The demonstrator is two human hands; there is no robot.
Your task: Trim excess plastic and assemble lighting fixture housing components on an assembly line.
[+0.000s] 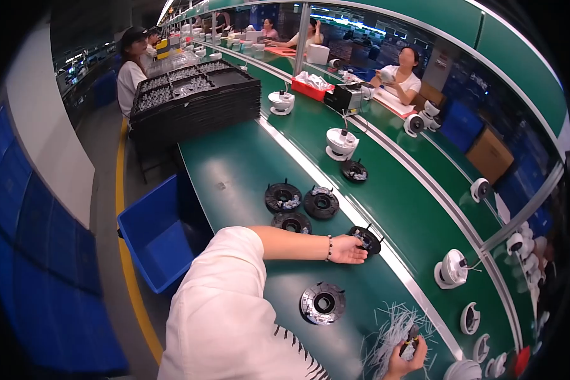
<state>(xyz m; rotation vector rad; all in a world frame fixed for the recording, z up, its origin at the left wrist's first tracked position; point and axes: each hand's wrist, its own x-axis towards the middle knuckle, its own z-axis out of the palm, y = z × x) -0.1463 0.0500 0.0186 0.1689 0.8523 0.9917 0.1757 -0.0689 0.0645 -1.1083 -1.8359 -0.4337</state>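
My left hand [348, 249] reaches across the green bench with its fingers closed at the rim of a black round base [367, 238] by the conveyor's metal edge. This base has short upright prongs and small parts on it. At the lower right, my right hand [406, 362] is closed around a small dark object [410, 342] with a yellowish part, whose kind I cannot make out. It is above a loose pile of thin whitish strips [386, 332]. Between my hands lies a round base with a shiny silver ring [323, 303].
More black round bases [283, 197] lie beyond my left forearm. White rounded housings [342, 144] stand on the green conveyor [386, 190]. A blue bin [164, 231] is left of the bench, near stacked black trays [196, 104]. Across the line, a co-worker [400, 79] handles a white part.
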